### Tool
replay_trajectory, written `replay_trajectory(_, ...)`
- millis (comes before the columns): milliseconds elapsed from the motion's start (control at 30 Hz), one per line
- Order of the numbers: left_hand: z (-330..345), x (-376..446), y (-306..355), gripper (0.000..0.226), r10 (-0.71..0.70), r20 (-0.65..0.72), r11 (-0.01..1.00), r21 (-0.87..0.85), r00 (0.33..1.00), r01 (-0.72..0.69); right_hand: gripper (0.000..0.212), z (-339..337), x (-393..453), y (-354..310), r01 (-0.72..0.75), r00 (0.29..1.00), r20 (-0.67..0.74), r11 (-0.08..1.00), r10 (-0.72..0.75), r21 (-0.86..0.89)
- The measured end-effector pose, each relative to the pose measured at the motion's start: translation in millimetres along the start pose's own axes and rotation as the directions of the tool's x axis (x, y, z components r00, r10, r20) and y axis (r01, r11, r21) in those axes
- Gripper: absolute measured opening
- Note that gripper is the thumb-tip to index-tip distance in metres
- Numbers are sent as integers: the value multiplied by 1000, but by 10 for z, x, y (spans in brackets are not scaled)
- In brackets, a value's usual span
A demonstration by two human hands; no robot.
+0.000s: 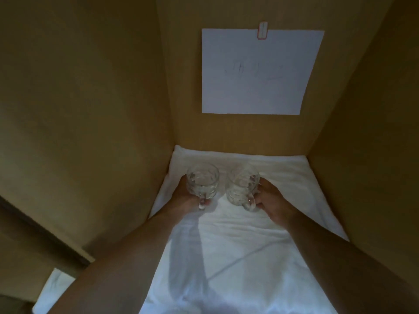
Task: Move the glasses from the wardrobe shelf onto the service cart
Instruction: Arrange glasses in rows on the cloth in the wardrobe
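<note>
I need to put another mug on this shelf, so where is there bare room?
Free: the white cloth between the forearms, nearer than the mugs, and the strip behind them up to the back wall. Crowded: mid-shelf, where the left hand holds the left glass mug and the right hand the right glass mug.

The wardrobe shelf, covered by a white cloth, is lying between three brown walls: the left wall, the back wall and the right wall are closing it in, so only the front and the room above are staying open. Two glass mugs are standing side by side toward the back, a narrow gap between them. The left hand is sitting just beside the left wall; the right hand is keeping well apart from the right wall. Both forearms are filling much of the front opening, with bare cloth showing between them. A white paper sheet is hanging flat on the back wall above.
</note>
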State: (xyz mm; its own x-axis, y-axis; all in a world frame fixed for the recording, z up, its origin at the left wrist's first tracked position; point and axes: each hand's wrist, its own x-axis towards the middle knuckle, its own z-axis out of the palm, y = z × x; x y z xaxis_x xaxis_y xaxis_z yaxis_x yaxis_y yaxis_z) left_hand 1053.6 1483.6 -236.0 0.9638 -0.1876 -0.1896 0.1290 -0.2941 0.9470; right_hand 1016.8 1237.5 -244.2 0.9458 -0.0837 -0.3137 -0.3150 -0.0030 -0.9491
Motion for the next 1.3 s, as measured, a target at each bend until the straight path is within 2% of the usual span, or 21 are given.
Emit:
replay_trajectory(67, -10, 33, -44, 33, 16, -37, 998, -62, 999, -19, 95, -19, 102, -30, 16, 995, 95, 997, -9, -71)
replay_trajectory(167, -4, 92, -37, 55, -80, -134, 993, -99, 988, 67, 85, -23, 225, -66, 55, 982, 188, 980, -19, -191)
replay_trajectory(267, -10, 239, 26, 68, -149, -286, 988, -77, 947, 132, 86, -71, 294, -31, 27, 981, 196, 995, -7, -100)
replay_trajectory(367, -108, 395, 139, 90, -80, -365, 973, 173, 928, 152, 81, -116, 331, 3, 34, 980, 198, 998, -25, -46)
replay_trajectory(500, -202, 616, 189, 92, 30, -341, 844, 512, 940, 159, 79, -158, 383, 19, 19, 977, 213, 999, -11, -35)
replay_trajectory(567, -197, 697, 244, 87, 120, -313, 720, 681, 942, 134, 85, -173, 401, 8, 13, 972, 233, 999, -3, -40)
replay_trajectory(667, -199, 805, 328, 83, 237, -151, 351, 934, 960, 60, 88, -185, 413, -8, -3, 969, 245, 999, 15, -47)
replay_trajectory(733, -187, 899, 375, 88, 259, -51, 139, 990, 965, 15, 84, -196, 416, 1, -6, 970, 242, 999, 18, -51)
replay_trajectory(800, -139, 988, 407, 88, 264, 1, 17, 1000, 964, -5, 79, -201, 399, 1, 4, 972, 237, 998, 13, -70)
replay_trajectory(900, -73, 1099, 373, 68, 308, 49, -54, 998, 950, -34, 80, -187, 375, -23, 25, 968, 250, 991, 9, -130)
replay_trajectory(1000, -11, 1175, 312, 48, 332, 63, -69, 997, 941, -43, 84, -183, 386, -40, 29, 968, 251, 985, 15, -170)
replay_trajectory(1100, 36, 1232, 321, 57, 210, 67, -6, 998, 975, -68, 83, -201, 384, -5, 7, 971, 239, 990, 28, -144)
replay_trajectory(1200, 1, 1281, 425, 80, 122, 74, 218, 971, 990, -99, 79, -217, 404, -4, -28, 986, 162, 995, 44, -98)
replay_trajectory(1300, -122, 1320, 512, 80, 147, 2, 492, 867, 989, -75, 72, -209, 452, -58, -45, 992, 118, 997, 53, -66)
